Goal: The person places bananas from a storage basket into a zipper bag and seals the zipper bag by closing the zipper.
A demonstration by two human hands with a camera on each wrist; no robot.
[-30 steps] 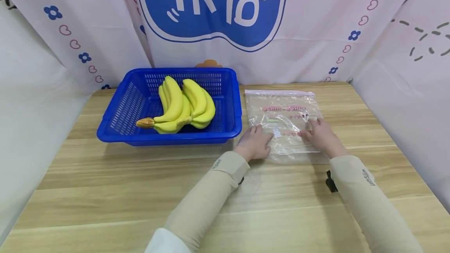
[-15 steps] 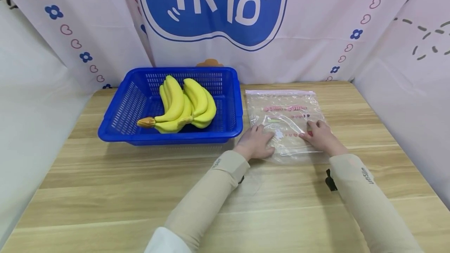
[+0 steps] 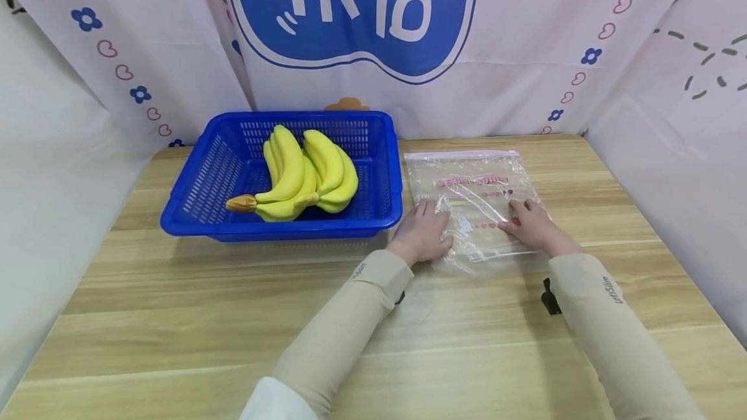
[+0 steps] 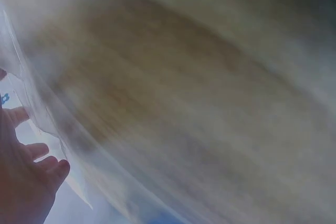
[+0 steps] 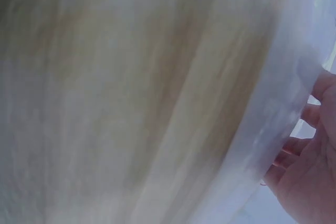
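Observation:
A clear plastic zip bag [image 3: 475, 203] with pink print lies flat on the wooden table, its pink slider edge toward the back. My left hand [image 3: 421, 233] rests on the bag's left side, fingers spread and pointing away from me. On the right side, my right hand [image 3: 532, 227] touches the film with loosely bent fingers. The left wrist view has the fingers of my left hand [image 4: 31, 166] against sheer film. In the right wrist view, my right hand [image 5: 307, 156] meets the film's edge, and the rest is a blurred wood surface.
Left of the bag stands a blue plastic basket [image 3: 280, 229] holding yellow bananas [image 3: 292, 174]. The wooden table [image 3: 222, 329] extends toward me. A white printed cloth [image 3: 513, 102] hangs behind the table, with white sheets at both sides.
The bag has shifted slightly and its film has new creases. My left hand has moved a little, its fingers now slightly farther forward. My right hand stays almost in place.

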